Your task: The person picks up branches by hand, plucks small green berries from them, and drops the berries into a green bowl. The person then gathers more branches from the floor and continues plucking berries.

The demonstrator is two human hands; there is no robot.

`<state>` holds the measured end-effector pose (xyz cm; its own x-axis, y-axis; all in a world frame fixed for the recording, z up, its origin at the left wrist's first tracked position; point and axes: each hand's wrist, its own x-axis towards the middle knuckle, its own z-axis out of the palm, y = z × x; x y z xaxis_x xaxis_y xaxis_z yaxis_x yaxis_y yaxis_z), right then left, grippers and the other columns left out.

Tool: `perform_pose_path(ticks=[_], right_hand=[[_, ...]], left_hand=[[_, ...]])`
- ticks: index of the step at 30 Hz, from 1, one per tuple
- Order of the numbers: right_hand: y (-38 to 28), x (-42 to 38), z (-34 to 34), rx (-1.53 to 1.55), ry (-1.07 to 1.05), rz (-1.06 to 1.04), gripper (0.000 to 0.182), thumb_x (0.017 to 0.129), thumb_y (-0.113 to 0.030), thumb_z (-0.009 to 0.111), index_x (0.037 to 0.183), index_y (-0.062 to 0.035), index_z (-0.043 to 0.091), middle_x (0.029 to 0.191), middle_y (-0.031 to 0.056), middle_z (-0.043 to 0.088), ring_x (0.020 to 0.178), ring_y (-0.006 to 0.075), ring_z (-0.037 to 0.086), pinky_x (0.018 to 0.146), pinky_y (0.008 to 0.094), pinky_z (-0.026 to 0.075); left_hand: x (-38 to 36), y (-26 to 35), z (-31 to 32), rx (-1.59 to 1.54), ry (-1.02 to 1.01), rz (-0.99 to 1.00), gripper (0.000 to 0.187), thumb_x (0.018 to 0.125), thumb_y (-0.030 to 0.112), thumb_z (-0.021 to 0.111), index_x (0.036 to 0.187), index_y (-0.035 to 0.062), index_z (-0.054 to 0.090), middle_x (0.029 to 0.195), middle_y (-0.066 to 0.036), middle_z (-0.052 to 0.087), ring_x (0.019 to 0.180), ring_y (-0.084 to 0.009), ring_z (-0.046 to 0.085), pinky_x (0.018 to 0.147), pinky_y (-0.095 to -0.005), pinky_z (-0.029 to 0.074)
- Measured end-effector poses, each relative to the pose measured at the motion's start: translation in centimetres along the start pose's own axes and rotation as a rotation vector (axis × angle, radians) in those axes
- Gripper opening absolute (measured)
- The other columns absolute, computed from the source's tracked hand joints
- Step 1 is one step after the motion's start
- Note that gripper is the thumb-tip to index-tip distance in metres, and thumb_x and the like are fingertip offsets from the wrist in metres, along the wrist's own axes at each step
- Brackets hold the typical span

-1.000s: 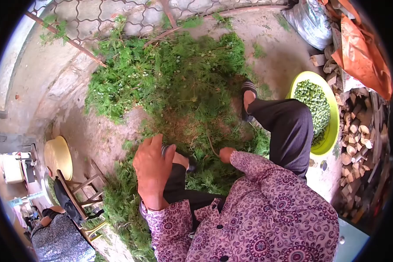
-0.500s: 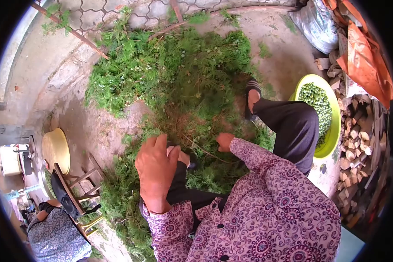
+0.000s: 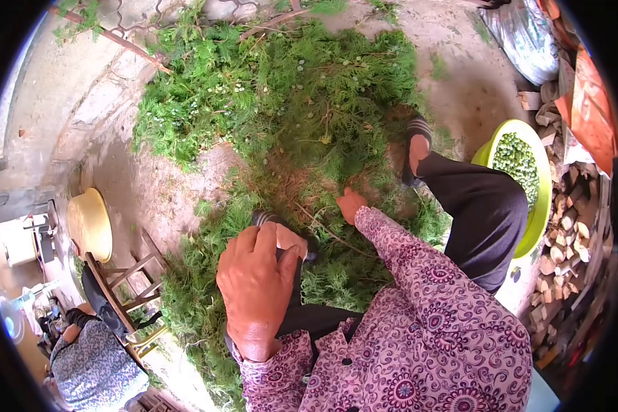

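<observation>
My left hand (image 3: 254,285) is raised near the camera, above my left leg, its back toward me. Its fingers are bent and close together; their undersides are hidden, so anything they hold cannot be seen. My right hand (image 3: 351,204) reaches low between my feet at the leafy evergreen branches (image 3: 275,89). Its fingers look closed, and what is in them is too small to make out. A long bare stem (image 3: 333,233) lies just below that hand. Small pale green cones or berries dot the branches, which spread over the ground ahead and around my left leg.
A yellow-green basin (image 3: 544,199) of small green cones or berries stands right of my knee, beside stacked firewood (image 3: 563,240). A white sack (image 3: 525,48) is behind it. To the left are a yellow tub (image 3: 93,223), a wooden chair (image 3: 134,275) and another person (image 3: 93,364).
The view has shifted, so most surroundings sit farther right and higher. My right hand has moved slightly left and forward over the branches. My left hand stays raised in nearly the same pose.
</observation>
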<state>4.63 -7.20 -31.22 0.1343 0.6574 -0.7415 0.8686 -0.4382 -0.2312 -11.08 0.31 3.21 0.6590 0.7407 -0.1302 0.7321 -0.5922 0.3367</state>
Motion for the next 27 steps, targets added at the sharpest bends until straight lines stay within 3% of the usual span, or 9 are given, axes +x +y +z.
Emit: perform_pose_path(ticks=[5, 11, 13, 14, 17, 18, 20, 22, 27], right_hand=[[1.1, -2.7, 0.3, -0.053, -0.042, -0.065, 0.045, 0.069, 0.005, 0.059, 0.113, -0.0021, 0.051, 0.113, 0.0218, 0.044, 0.095, 0.0366, 0.051, 0.073, 0.0421, 0.049], [6.2, -3.3, 0.2, 0.283, 0.177, 0.009, 0.025, 0.072, 0.000, 0.057, 0.097, 0.0001, 0.057, 0.088, 0.0189, 0.055, 0.086, 0.0328, 0.055, 0.073, 0.0428, 0.046], [7.6, -3.2, 0.3, 0.694, 0.209, 0.095, 0.011, 0.078, -0.005, 0.054, 0.087, -0.0011, 0.058, 0.073, 0.0142, 0.055, 0.071, 0.0261, 0.057, 0.060, 0.0363, 0.047], [8.6, -2.7, 0.5, 1.358, -0.089, 0.217, 0.006, 0.081, -0.009, 0.054, 0.082, -0.0040, 0.057, 0.070, 0.0094, 0.054, 0.060, 0.0182, 0.054, 0.048, 0.0280, 0.043], [7.2, -5.1, -0.9, 1.976, -0.072, 0.201, 0.012, 0.086, -0.014, 0.051, 0.087, -0.0027, 0.054, 0.069, 0.0067, 0.053, 0.050, 0.0118, 0.046, 0.042, 0.0249, 0.039], [6.5, -6.2, -1.8, 1.973, -0.062, 0.192, 0.012, 0.086, -0.014, 0.051, 0.087, -0.0027, 0.054, 0.069, 0.0067, 0.053, 0.050, 0.0118, 0.046, 0.042, 0.0249, 0.039], [5.1, -8.6, -3.9, 2.120, -0.171, -0.025, 0.010, 0.085, -0.013, 0.053, 0.088, -0.0036, 0.054, 0.071, 0.0048, 0.054, 0.052, 0.0114, 0.048, 0.044, 0.0232, 0.039], [3.6, -10.7, -6.1, 2.093, -0.203, -0.152, 0.010, 0.085, -0.013, 0.055, 0.090, -0.0041, 0.054, 0.072, 0.0038, 0.054, 0.054, 0.0110, 0.049, 0.045, 0.0229, 0.040], [0.1, -15.9, -10.4, 2.013, -0.156, -0.502, 0.014, 0.084, -0.013, 0.057, 0.093, -0.0041, 0.054, 0.075, 0.0015, 0.055, 0.058, 0.0092, 0.053, 0.048, 0.0221, 0.042]], left_hand=[[-0.1, -0.2, 0.5, 0.011, 0.018, 0.033, 0.035, 0.069, 0.017, 0.066, 0.098, 0.0010, 0.056, 0.092, -0.017, 0.058, 0.083, -0.0345, 0.055, 0.070, -0.0392, 0.044], [-0.6, -0.1, 1.0, -0.004, 0.125, 0.114, 0.025, 0.068, 0.016, 0.066, 0.086, 0.0043, 0.053, 0.078, -0.011, 0.054, 0.076, -0.0304, 0.054, 0.064, -0.0388, 0.043], [-0.7, 0.0, 0.8, 0.037, 0.100, 0.085, 0.023, 0.069, 0.017, 0.066, 0.081, 0.0040, 0.052, 0.076, -0.011, 0.054, 0.075, -0.0309, 0.054, 0.063, -0.0391, 0.043], [-0.7, 0.0, 0.8, 0.034, 0.109, 0.092, 0.023, 0.069, 0.017, 0.066, 0.081, 0.0040, 0.052, 0.076, -0.011, 0.054, 0.075, -0.0309, 0.054, 0.063, -0.0391, 0.043], [-0.4, -0.2, 1.0, 0.054, 0.131, 0.099, 0.023, 0.069, 0.017, 0.067, 0.078, 0.0040, 0.050, 0.074, -0.012, 0.054, 0.074, -0.0314, 0.054, 0.061, -0.0397, 0.043], [-0.4, -0.3, 1.1, 0.043, 0.125, 0.109, 0.023, 0.069, 0.018, 0.066, 0.079, 0.0038, 0.051, 0.075, -0.012, 0.054, 0.074, -0.0315, 0.054, 0.061, -0.0397, 0.043], [-0.3, -0.2, 1.4, 0.031, 0.131, 0.123, 0.023, 0.069, 0.018, 0.066, 0.081, 0.0036, 0.052, 0.076, -0.012, 0.054, 0.074, -0.0315, 0.054, 0.062, -0.0396, 0.044], [-0.3, 0.4, 1.7, -0.046, 0.035, 0.146, 0.038, 0.072, 0.023, 0.065, 0.103, 0.0036, 0.055, 0.090, -0.015, 0.059, 0.083, -0.0325, 0.057, 0.070, -0.0389, 0.046], [0.0, 2.2, 4.7, -0.137, -0.020, 0.265, 0.043, 0.073, 0.025, 0.064, 0.108, 0.0021, 0.053, 0.090, -0.017, 0.060, 0.081, -0.0326, 0.058, 0.069, -0.0383, 0.046]])
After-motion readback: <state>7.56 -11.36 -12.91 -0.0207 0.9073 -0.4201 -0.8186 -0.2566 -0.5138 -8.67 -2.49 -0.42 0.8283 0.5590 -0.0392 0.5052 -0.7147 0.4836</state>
